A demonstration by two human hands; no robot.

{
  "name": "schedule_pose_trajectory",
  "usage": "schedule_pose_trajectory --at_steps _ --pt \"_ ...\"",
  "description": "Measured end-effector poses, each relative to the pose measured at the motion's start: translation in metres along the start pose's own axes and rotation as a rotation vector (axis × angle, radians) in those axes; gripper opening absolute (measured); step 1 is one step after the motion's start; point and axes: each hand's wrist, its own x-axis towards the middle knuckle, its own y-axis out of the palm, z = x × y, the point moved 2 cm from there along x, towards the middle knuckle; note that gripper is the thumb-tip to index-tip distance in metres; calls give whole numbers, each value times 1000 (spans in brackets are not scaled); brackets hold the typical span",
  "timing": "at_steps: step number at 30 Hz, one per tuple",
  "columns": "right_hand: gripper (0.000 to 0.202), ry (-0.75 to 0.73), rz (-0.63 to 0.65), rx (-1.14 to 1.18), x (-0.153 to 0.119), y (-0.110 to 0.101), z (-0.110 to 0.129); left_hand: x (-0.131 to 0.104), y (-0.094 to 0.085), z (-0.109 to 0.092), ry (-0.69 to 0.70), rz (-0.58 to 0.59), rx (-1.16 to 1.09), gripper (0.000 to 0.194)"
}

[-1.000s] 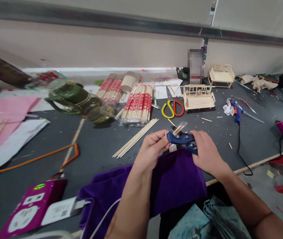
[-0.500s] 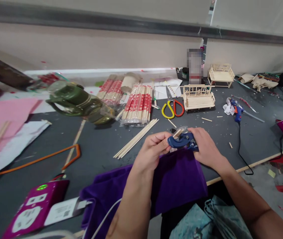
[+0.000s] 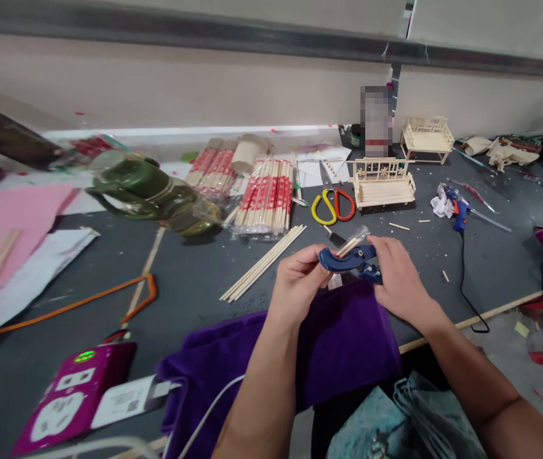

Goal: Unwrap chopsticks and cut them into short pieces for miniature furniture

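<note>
Fingers of the left hand (image 3: 297,284) and right hand (image 3: 398,277) clasp opposite ends of a blue hand tool (image 3: 341,261), plastic-sleeved sticks (image 3: 354,243) poking out beyond it. Purple cloth (image 3: 343,344) lies at six o'clock from the tool, loose sticks (image 3: 264,262) at nine, scissors (image 3: 333,207) near twelve, a slatted miniature bench (image 3: 383,186) at one.

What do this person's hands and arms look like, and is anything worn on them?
The left hand and right hand are bare: no gloves, and no ring or watch shows. The forearms are bare too, with no sleeves in view.
</note>
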Motion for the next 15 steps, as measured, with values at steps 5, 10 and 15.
schedule_pose_trajectory --at_steps 5,10,15 --pt "78 12 -78 -71 -3 -1 1 -1 5 -10 197 -46 149 24" --pt "81 -16 -131 -106 -7 1 -6 -5 11 -23 435 -156 364 12" --pt "76 -3 -176 -49 -10 4 -11 -7 10 -22 545 -210 479 4"
